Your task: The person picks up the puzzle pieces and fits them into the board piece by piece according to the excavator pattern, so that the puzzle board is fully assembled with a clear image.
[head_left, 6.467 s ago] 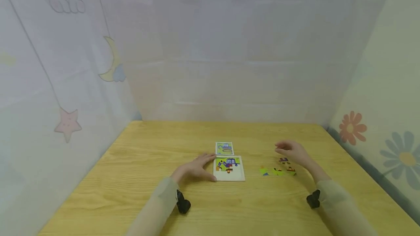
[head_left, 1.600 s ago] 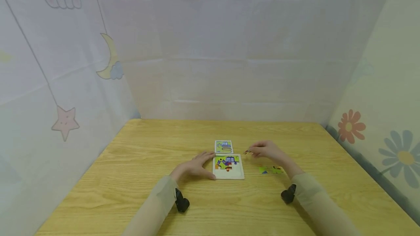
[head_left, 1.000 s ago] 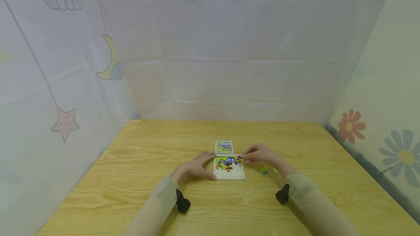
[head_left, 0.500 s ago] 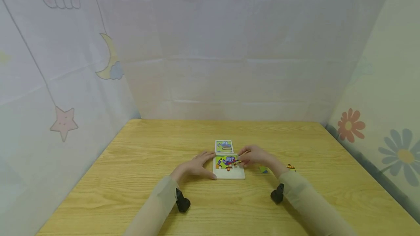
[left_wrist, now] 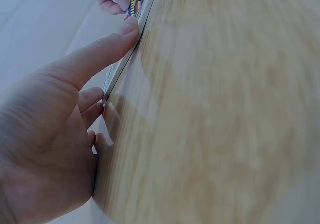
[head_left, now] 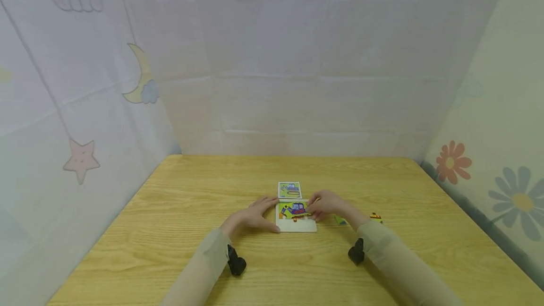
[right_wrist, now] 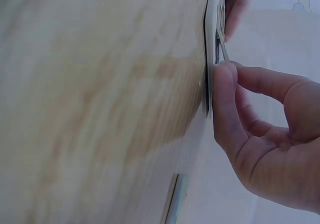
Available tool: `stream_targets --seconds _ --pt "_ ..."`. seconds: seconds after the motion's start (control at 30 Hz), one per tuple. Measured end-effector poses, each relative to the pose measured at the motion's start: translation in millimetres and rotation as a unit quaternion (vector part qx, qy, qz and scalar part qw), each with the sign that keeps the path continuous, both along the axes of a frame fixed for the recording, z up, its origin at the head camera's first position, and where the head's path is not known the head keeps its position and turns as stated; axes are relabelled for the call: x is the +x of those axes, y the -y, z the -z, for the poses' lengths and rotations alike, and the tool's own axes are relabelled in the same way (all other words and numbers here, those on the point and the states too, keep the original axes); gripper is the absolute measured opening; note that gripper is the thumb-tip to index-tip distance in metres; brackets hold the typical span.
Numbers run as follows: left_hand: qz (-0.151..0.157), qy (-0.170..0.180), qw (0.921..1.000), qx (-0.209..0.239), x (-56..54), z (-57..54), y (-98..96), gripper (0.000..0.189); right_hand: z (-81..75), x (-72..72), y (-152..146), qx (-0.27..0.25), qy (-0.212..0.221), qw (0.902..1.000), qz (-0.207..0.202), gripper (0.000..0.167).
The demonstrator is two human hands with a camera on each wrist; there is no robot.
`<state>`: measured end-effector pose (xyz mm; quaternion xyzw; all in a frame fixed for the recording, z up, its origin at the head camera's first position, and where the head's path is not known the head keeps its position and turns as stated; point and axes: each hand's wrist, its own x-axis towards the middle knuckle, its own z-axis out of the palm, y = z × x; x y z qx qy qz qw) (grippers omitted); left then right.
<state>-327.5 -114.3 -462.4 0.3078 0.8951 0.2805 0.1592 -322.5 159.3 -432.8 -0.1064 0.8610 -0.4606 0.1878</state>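
Observation:
A white-framed puzzle board [head_left: 293, 227] lies flat on the table, its upper part filled with a digger picture and its lower part bare white. My left hand [head_left: 252, 216] rests along its left side, thumb on the lower left corner and fingers by the upper one. From the right, my right hand [head_left: 326, 203] pinches a puzzle piece [right_wrist: 222, 45] between thumb and forefinger. That piece, with a yellow-and-black striped edge, is tilted against the board in the right wrist view. The fingertips partly cover it in the head view.
A small picture card [head_left: 290, 190] with a digger lies just beyond the board. Loose green-blue pieces [head_left: 340, 220] lie right of it, partly behind my right hand. A red-and-yellow piece [head_left: 376, 217] is farther right, beside my forearm. Fabric walls surround the wooden table [head_left: 204, 178].
My right hand has come from the loose pieces on the right to the board, bringing the puzzle piece and turning it level beneath the digger's cab. My left hand has stayed put.

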Motion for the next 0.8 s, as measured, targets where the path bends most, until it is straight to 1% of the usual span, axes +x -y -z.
stream_targets --seconds 0.1,0.17,0.27,0.4,0.57,0.8 --pt "-0.002 0.003 1.0 -0.002 -0.8 1.0 -0.3 0.091 1.0 -1.0 2.2 0.015 -0.001 0.9997 0.017 0.013" --pt "-0.002 0.002 1.0 -0.004 -1.3 1.6 -0.3 0.091 3.9 -3.6 3.6 0.022 0.001 0.9991 0.036 0.011" --pt "-0.001 0.002 1.0 -0.004 -1.7 2.0 -1.0 0.091 7.0 -5.2 4.4 0.035 -0.003 0.9981 0.05 0.009" --pt "-0.002 0.005 1.0 -0.001 -2.0 3.7 -1.6 0.091 7.6 -5.4 4.9 0.052 -0.004 0.9972 0.054 0.008" --pt "-0.005 0.005 1.0 -0.001 -3.5 6.6 -2.2 0.09 7.1 -4.6 6.0 0.06 -0.001 0.9965 0.059 0.007" --pt "-0.01 0.005 0.9999 0.001 -4.8 6.2 -1.7 0.091 9.6 -7.6 8.3 0.084 -0.017 0.9947 0.057 0.014"
